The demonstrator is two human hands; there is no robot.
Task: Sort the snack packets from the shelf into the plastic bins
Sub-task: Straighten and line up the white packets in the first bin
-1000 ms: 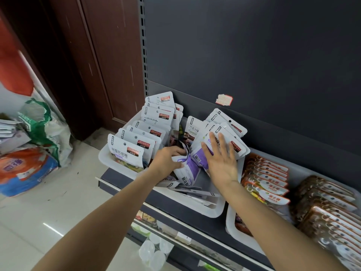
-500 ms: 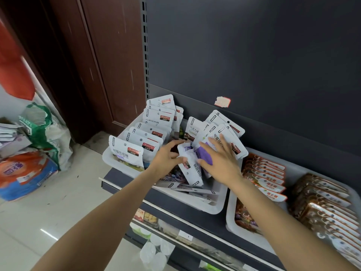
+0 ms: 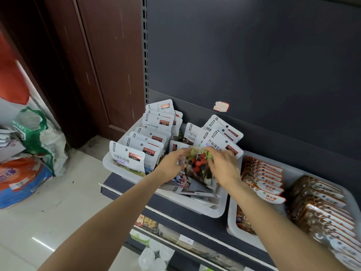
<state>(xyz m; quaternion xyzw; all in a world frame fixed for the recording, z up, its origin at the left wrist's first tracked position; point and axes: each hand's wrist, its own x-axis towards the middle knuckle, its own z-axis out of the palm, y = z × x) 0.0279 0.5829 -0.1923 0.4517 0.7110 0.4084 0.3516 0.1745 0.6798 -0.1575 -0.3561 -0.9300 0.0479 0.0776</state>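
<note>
A white plastic bin (image 3: 213, 210) on the dark shelf holds white snack packets. A tidy row of packets (image 3: 140, 145) stands along its left side; more packets (image 3: 220, 133) lean at the back right. Over the bin's middle, both hands hold one packet (image 3: 198, 163) that shows red and dark candies. My left hand (image 3: 172, 165) pinches its left edge and my right hand (image 3: 222, 165) grips its right edge. The picture is blurred there. Loose packets (image 3: 187, 188) lie flat on the bin floor below the hands.
A second white bin (image 3: 232, 227) to the right holds rows of orange-brown packets (image 3: 263, 178) and brown packets (image 3: 320, 204). A lower shelf with goods (image 3: 156, 249) sits beneath. Sacks (image 3: 29, 153) stand on the tiled floor at left, by a brown door (image 3: 109, 61).
Both hands have come together over the bin's middle. The purple-and-white packet of the earlier frames is out of sight; the hands now hold a packet showing red candies.
</note>
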